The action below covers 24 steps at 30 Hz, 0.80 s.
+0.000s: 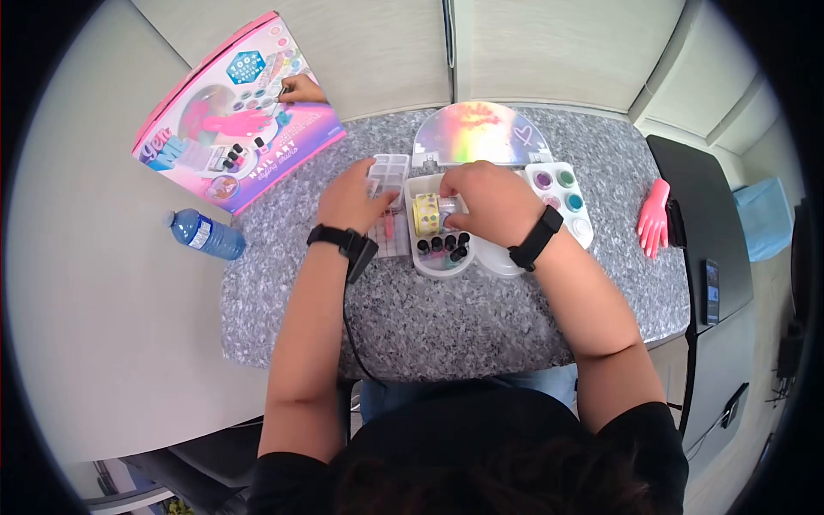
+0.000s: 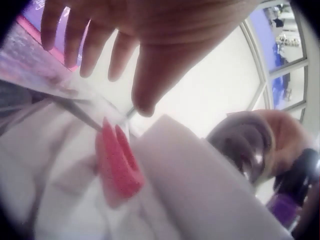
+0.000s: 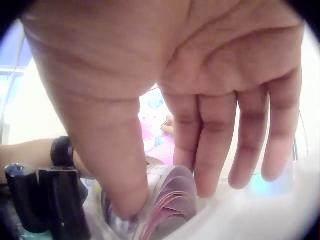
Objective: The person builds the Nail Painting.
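My left hand (image 1: 354, 199) is over the clear compartment tray (image 1: 391, 165), its fingers extended and holding nothing in the left wrist view (image 2: 125, 40). Below it in that view lies a pink pointed piece (image 2: 120, 170). My right hand (image 1: 498, 202) reaches into the white tray (image 1: 446, 271), beside a yellow patterned roll (image 1: 427, 215). In the right wrist view, the thumb and index finger of that hand (image 3: 175, 95) grip a loosely rolled bundle of printed sheets (image 3: 172, 192). Black-capped bottles (image 1: 438, 244) stand near the roll.
A holographic panel (image 1: 481, 133) stands behind the tray, with coloured pots (image 1: 566, 178) to its right. A pink model hand (image 1: 654, 219) lies at the right. The nail art box (image 1: 240, 112) and a water bottle (image 1: 206, 234) are at the left.
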Tool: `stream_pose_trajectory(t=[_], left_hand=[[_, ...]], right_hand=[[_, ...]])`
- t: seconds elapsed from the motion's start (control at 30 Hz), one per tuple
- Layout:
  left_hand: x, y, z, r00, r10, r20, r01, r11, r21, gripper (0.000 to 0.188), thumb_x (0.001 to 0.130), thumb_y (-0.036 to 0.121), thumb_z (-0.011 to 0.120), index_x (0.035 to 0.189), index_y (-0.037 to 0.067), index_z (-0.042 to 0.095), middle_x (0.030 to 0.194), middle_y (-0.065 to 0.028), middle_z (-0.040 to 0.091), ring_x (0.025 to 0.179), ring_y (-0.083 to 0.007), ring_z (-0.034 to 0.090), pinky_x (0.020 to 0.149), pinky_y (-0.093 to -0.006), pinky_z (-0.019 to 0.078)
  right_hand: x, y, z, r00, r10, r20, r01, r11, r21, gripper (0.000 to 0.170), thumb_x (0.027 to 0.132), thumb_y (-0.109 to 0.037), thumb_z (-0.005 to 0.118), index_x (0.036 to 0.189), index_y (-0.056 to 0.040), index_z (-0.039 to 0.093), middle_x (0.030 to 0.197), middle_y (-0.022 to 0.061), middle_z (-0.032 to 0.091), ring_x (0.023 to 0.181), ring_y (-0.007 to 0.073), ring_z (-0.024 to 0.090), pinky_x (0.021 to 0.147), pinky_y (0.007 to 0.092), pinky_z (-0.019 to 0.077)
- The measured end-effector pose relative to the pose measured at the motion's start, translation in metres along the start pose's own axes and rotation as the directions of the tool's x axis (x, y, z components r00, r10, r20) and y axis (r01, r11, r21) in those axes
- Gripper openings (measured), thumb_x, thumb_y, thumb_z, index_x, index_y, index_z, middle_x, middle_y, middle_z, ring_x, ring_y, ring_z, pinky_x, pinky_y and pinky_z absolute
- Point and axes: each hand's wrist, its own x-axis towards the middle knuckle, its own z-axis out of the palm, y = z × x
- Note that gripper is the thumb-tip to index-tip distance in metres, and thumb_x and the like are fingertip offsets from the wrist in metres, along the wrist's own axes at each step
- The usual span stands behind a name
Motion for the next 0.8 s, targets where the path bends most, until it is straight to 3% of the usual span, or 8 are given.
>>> stream_pose_trajectory(t=[0.13, 0.2, 0.3, 0.43, 0.57, 0.63, 0.7, 0.8], left_hand=[[0.021, 0.016, -0.008, 0.983, -0.072, 0.167, 0.027, 0.966, 0.259, 0.083, 0.083, 0.044, 0.088, 0.153, 0.012, 0.056, 0.147, -0.0169, 0.066, 0.134, -0.0361, 0.065, 0.113, -0.0509, 0.0487], [0.024, 0.029, -0.006, 0.978, -0.118, 0.171, 0.040, 0.916, 0.400, 0.093, 0.079, 0.047, 0.089, 0.158, 0.016, 0.051, 0.147, -0.0147, 0.067, 0.136, -0.0335, 0.064, 0.121, -0.0593, 0.0372], [0.027, 0.025, 0.010, 0.987, -0.115, 0.117, 0.054, 0.902, 0.427, 0.098, 0.078, 0.050, 0.089, 0.161, 0.017, 0.047, 0.145, -0.0129, 0.069, 0.136, -0.0314, 0.065, 0.122, -0.0656, 0.0296], [0.029, 0.026, 0.014, 0.986, -0.131, 0.101, 0.075, 0.899, 0.431, 0.100, 0.077, 0.051, 0.089, 0.161, 0.016, 0.046, 0.145, -0.0139, 0.069, 0.135, -0.0323, 0.065, 0.120, -0.0667, 0.0315], [0.021, 0.044, 0.002, 0.992, -0.129, 0.003, 0.122, 0.951, 0.284, 0.092, 0.077, 0.033, 0.088, 0.157, 0.011, 0.048, 0.138, -0.0186, 0.071, 0.127, -0.0338, 0.069, 0.122, -0.0652, 0.0314], [0.016, 0.045, -0.002, 0.988, -0.146, -0.052, 0.154, 0.964, 0.218, 0.092, 0.076, 0.028, 0.088, 0.156, 0.009, 0.048, 0.137, -0.0211, 0.071, 0.126, -0.0353, 0.070, 0.120, -0.0624, 0.0363], [0.008, 0.039, -0.003, 0.973, 0.056, -0.222, -0.076, 0.994, -0.083, 0.088, 0.078, 0.021, 0.084, 0.156, 0.008, 0.045, 0.140, -0.0245, 0.067, 0.125, -0.0380, 0.068, 0.110, -0.0555, 0.0486], [-0.005, 0.047, 0.005, 0.936, 0.201, -0.290, -0.281, 0.921, -0.270, 0.090, 0.078, 0.011, 0.086, 0.156, 0.005, 0.042, 0.141, -0.0227, 0.065, 0.126, -0.0359, 0.067, 0.105, -0.0495, 0.0534]], right_hand=[[-0.003, -0.009, 0.002, 0.999, 0.039, -0.011, -0.040, 0.993, -0.114, 0.032, 0.081, -0.019, 0.087, 0.107, -0.0054, 0.073, 0.110, 0.0156, 0.076, 0.108, 0.0362, 0.072, 0.093, 0.0471, 0.0578], [-0.003, -0.004, 0.004, 0.999, 0.017, -0.036, -0.021, 0.994, -0.108, 0.032, 0.080, -0.021, 0.087, 0.104, -0.0033, 0.074, 0.107, 0.0177, 0.076, 0.104, 0.0371, 0.073, 0.092, 0.0473, 0.0592], [-0.004, -0.001, 0.001, 1.000, 0.015, -0.025, -0.017, 0.995, -0.098, 0.034, 0.078, -0.023, 0.087, 0.100, -0.0010, 0.075, 0.103, 0.0201, 0.076, 0.101, 0.0379, 0.075, 0.090, 0.0472, 0.0606], [-0.006, 0.002, -0.010, 0.998, 0.011, 0.059, -0.008, 0.998, -0.057, 0.038, 0.080, -0.029, 0.088, 0.105, -0.0014, 0.077, 0.104, 0.0201, 0.077, 0.100, 0.0377, 0.076, 0.091, 0.0468, 0.0603], [-0.010, 0.014, -0.018, 0.996, 0.027, 0.086, -0.031, 0.998, 0.049, 0.041, 0.087, -0.032, 0.084, 0.117, -0.0056, 0.075, 0.110, 0.0141, 0.078, 0.107, 0.0343, 0.073, 0.093, 0.0462, 0.0581], [-0.008, 0.020, -0.014, 0.991, -0.023, -0.129, 0.038, 0.993, 0.115, 0.044, 0.091, -0.037, 0.080, 0.121, -0.0051, 0.076, 0.109, 0.0164, 0.079, 0.104, 0.0373, 0.075, 0.091, 0.0478, 0.0593], [-0.003, 0.020, -0.012, 0.982, -0.013, -0.187, 0.036, 0.992, 0.118, 0.046, 0.095, -0.037, 0.078, 0.126, -0.0036, 0.074, 0.110, 0.0166, 0.079, 0.104, 0.0359, 0.076, 0.090, 0.0464, 0.0596], [0.009, 0.022, -0.010, 0.945, 0.110, -0.309, 0.055, 0.875, 0.480, 0.048, 0.098, -0.031, 0.078, 0.130, 0.0046, 0.070, 0.099, 0.0149, 0.079, 0.096, 0.0271, 0.077, 0.086, 0.0380, 0.0602]])
